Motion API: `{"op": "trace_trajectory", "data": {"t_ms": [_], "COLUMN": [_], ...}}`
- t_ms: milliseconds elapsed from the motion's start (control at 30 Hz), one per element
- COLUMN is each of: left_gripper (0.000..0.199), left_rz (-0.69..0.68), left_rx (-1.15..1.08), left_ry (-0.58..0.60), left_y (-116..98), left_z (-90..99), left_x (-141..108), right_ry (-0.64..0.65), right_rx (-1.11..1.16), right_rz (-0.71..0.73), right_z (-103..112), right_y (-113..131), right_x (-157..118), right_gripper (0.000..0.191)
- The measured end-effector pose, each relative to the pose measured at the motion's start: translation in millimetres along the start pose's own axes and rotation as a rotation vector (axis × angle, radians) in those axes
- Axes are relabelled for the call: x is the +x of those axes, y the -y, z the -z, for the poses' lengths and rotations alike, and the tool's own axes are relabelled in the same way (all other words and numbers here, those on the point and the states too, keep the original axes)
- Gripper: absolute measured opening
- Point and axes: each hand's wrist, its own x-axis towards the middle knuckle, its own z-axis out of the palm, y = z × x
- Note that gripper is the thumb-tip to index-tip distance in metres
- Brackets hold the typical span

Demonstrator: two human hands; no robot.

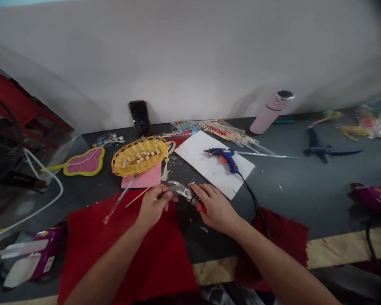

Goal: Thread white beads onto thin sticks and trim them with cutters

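My right hand point(218, 207) is wrapped round the red handles of a pair of pruning shears point(186, 192), whose metal blades point left. Close to the blade tips, my left hand point(155, 204) is closed in a pinch; what lies between its fingers is too small to make out. A thin wooden stick point(139, 195) slants just beyond my left hand, and I cannot tell whether the fingers touch it. Behind the hands is a yellow woven basket point(122, 166) with several small whitish pieces inside. A cream tassel point(165, 173) with beads lies beside the basket.
A blue glue gun point(224, 156) rests on a white board point(197, 148), its cord running toward me. Red cloth point(165, 254) covers the front. Bundled sticks point(235, 136), a phone point(140, 118) and a pink bottle point(269, 114) stand or lie along the wall.
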Motion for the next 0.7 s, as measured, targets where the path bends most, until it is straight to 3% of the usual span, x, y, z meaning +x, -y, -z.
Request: {"op": "trace_trajectory", "data": {"t_ms": [333,600,700], "left_gripper": [0.031,0.026,0.025], "left_rz": [0.259,0.215,0.127], "left_rx": [-0.263,-0.198,-0.123], "left_ry": [0.238,0.159,0.118], "left_y": [-6.3,-0.4,-1.8], "left_z": [11.8,6.2,5.5], "left_x": [-2.6,-2.2,-2.1], "right_ry": [0.017,0.021,0.033], "right_rx": [0.070,0.047,0.082], "right_rz": [0.084,0.010,0.007], "right_z": [4.9,1.7,2.7], "right_y": [-2.5,5.0,7.3], "right_x": [-1.1,-2.4,-3.5], "right_gripper": [0.070,0.063,0.064]}}
